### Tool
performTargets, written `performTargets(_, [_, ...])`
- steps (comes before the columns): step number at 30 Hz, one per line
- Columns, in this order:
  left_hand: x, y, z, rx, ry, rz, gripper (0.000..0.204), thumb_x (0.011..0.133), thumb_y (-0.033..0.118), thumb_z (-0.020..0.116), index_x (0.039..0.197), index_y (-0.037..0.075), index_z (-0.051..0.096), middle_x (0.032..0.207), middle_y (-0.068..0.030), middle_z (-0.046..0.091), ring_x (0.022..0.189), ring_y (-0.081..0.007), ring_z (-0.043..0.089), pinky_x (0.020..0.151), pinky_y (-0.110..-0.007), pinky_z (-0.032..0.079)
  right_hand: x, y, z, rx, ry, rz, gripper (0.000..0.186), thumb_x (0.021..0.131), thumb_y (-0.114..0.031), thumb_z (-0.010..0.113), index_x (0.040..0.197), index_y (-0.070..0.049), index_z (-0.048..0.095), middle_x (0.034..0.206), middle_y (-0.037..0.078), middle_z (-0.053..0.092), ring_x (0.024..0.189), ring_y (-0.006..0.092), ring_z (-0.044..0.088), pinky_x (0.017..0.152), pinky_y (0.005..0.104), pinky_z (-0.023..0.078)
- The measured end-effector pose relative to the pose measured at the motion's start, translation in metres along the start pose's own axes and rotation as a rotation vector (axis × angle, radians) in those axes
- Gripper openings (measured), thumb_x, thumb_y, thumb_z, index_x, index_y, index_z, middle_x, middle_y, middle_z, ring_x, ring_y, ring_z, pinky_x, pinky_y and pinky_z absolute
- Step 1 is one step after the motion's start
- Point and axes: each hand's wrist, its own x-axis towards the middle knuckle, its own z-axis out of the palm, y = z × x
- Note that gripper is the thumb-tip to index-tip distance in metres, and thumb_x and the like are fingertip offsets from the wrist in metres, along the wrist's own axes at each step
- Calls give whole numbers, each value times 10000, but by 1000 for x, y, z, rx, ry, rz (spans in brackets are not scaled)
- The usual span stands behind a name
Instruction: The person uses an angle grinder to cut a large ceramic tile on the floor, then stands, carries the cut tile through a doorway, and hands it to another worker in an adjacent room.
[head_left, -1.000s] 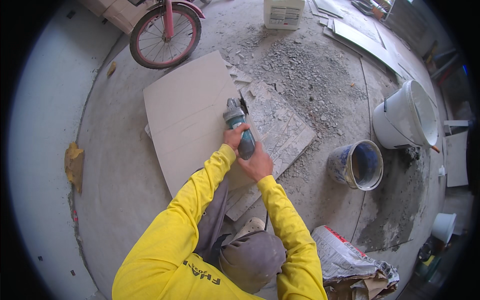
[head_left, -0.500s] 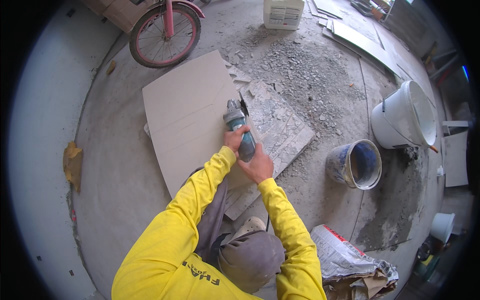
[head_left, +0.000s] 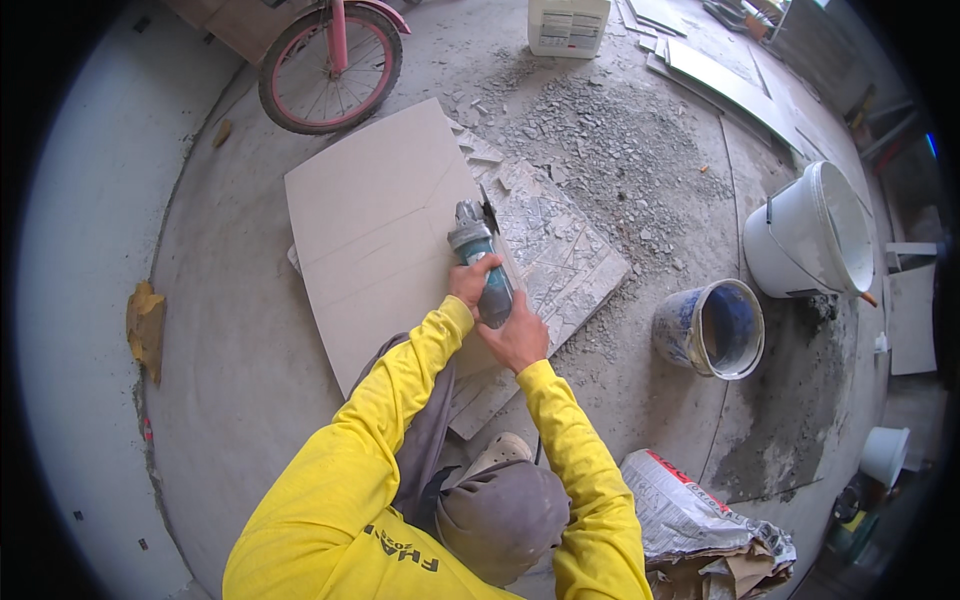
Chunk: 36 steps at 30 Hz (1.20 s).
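I have both hands on a teal angle grinder (head_left: 485, 282), its dark disc (head_left: 489, 210) standing at the right edge of a large beige tile (head_left: 365, 240). My left hand (head_left: 470, 280) is closed round the grinder's body. My right hand (head_left: 517, 335) grips its rear end, lower and to the right. The tile lies on another slab (head_left: 590, 280) strewn with broken strips and shards. A cord runs down from beneath my right hand.
A pink bicycle's wheel (head_left: 330, 70) and a white jerrycan (head_left: 564, 25) stand behind. At right are a white bucket (head_left: 790, 250), a stained bucket (head_left: 680, 320), a torn paper sack (head_left: 710, 520) and stacked boards (head_left: 720, 85). Rubble (head_left: 625, 150) covers part of the floor.
The grinder and both my hands have crept a little toward me along the tile's right edge. My grip is the same.
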Motion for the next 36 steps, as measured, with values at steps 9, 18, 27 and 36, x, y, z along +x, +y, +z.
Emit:
performTargets(9, [9, 8, 0, -15, 8, -18, 309, 770, 210, 824, 908, -18, 666, 780, -69, 650, 589, -191, 627, 577, -367, 545, 14, 0, 8, -2, 3, 12, 672, 714, -473, 781, 1131, -32, 493, 860, 276, 705, 819, 475, 694, 749, 543, 560])
performTargets(18, [-3, -5, 0, 24, 21, 7, 311, 771, 226, 823, 893, -11, 664, 772, -78, 655, 577, -200, 633, 567, -369, 550, -3, 6, 1, 24, 16, -23, 620, 722, -392, 794, 1109, -15, 489, 860, 257, 697, 820, 469, 682, 702, 544, 544])
performTargets(27, [-20, -10, 3, 55, 19, 21, 324, 772, 239, 821, 893, -16, 663, 765, -76, 654, 576, -201, 635, 572, -369, 549, -16, 12, -1, 24, 10, 8, 708, 709, -493, 795, 1155, -26, 505, 868, 286, 704, 831, 494, 689, 759, 556, 557])
performTargets(36, [-13, -9, 2, 22, 16, 20, 320, 770, 232, 821, 891, -17, 660, 763, -73, 649, 572, -198, 629, 570, -369, 545, -11, 12, 1, 20, 5, 1, 677, 725, -468, 781, 1150, -25, 495, 865, 277, 703, 823, 486, 689, 743, 550, 554])
